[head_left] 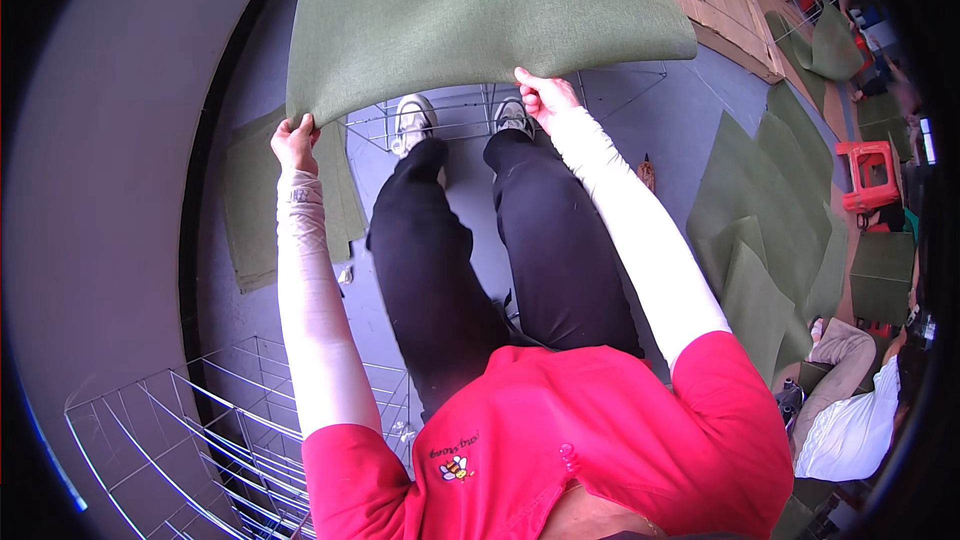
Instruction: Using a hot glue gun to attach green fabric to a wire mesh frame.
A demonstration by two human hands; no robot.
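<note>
A large green fabric-like sheet (480, 15) stretches out in front of me, its near edge lifted. My left hand (296, 146) pinches the sheet's near left corner between thumb and fingers. Further right along the same edge, my right hand (546, 100) grips it, and the cloth puckers there. Under the sheet a thin metal wire frame (455, 127) shows near my shoes; most of it is hidden.
More green sheets lie on the floor at left (255, 210) and in a pile at right (770, 210). A wire rack (230, 430) stands at lower left, beside the wall (110, 190). Wooden boards (715, 5), a red stool (868, 176) and seated people (850, 425) are at right.
</note>
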